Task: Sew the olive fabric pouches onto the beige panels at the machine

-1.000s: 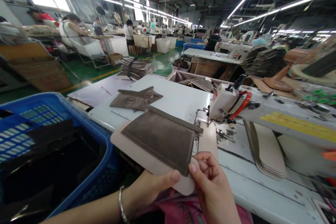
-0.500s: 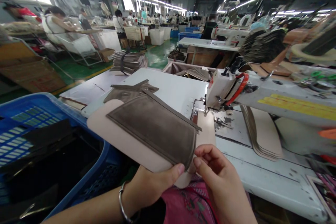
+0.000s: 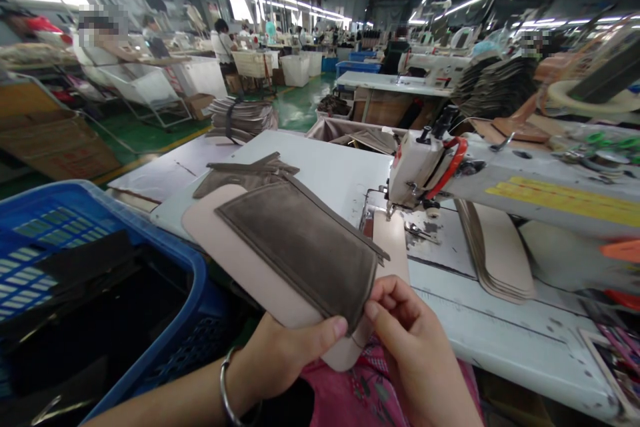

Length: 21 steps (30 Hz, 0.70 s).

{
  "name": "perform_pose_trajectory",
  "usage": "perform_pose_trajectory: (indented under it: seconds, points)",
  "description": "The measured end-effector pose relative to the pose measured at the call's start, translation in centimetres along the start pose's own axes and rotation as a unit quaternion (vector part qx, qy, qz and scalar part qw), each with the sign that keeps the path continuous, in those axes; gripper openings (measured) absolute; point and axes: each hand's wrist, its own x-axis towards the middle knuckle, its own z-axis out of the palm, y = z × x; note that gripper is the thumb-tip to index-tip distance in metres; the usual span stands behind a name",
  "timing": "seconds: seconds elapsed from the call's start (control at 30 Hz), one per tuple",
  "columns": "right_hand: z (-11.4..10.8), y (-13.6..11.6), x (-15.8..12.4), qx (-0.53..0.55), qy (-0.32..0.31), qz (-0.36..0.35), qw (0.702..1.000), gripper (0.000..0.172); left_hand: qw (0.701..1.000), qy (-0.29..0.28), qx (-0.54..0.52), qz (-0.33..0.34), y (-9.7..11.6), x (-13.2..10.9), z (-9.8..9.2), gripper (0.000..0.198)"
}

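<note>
A pale, rounded leather-like panel with a dark grey-brown stitched pocket piece [image 3: 300, 247] on top is held tilted above my lap. My left hand [image 3: 295, 350] grips its lower edge, thumb on top and fingers hidden underneath. At the pocket piece's lower right corner, my right hand [image 3: 407, 320] pinches the edge between thumb and fingertips. Just beyond, another pale panel [image 3: 393, 240] lies under the needle of the sewing machine [image 3: 413, 170]. More dark pieces [image 3: 235, 177] rest on the table behind the held panel.
To the left stands a blue plastic basket [image 3: 195, 280] holding dark pieces. A stack of pale panels [image 3: 500, 253] lies right of the needle. A tied bundle [image 3: 240, 117] sits on the table's far left corner. People work at machines further back.
The held panel has swung slightly, its far end shifting to the right and its near end dropping a little. Both hands keep their hold. The whole view has shifted slightly left.
</note>
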Motion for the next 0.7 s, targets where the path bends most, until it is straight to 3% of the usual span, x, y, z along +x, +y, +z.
perform_pose_trajectory:
  seconds: [0.4, 0.7]
  points:
    - [-0.3, 0.8, 0.3, 0.006, -0.004, -0.004, 1.000, 0.024, 0.999, 0.004, -0.040, -0.008, -0.2, -0.2, 0.1, 0.042]
    - [-0.2, 0.8, -0.1, 0.028, -0.008, 0.008, 1.000, 0.024, 0.990, 0.016, -0.136, -0.035, -1.7, -0.1, 0.0, 0.053]
